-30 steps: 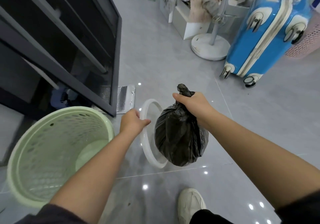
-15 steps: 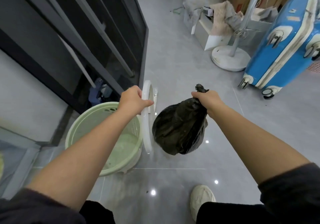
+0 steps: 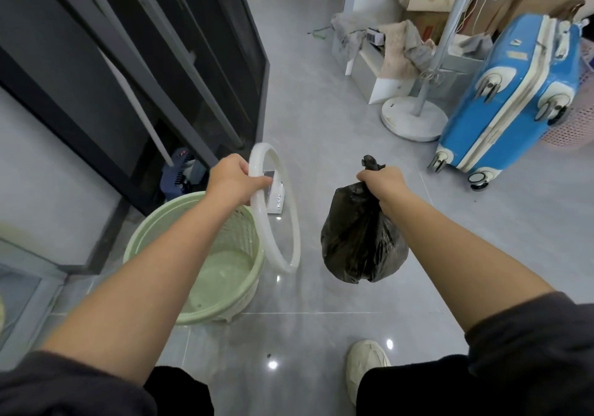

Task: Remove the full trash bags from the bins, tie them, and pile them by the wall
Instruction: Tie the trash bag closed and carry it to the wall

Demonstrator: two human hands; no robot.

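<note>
Bag (image 3: 361, 239) out, neck bunched in right hand (image 3: 382, 179); left hand (image 3: 233, 179) grips white ring (image 3: 291, 222); bin (image 3: 205, 264) empty; piling left.

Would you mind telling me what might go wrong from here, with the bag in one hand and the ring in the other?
1. The black trash bag hangs from the right hand by its bunched neck alone; a knot is not visible, so it might slip or spill.
2. The left hand grips the white ring, so tying is awkward until the ring is put down.
</note>
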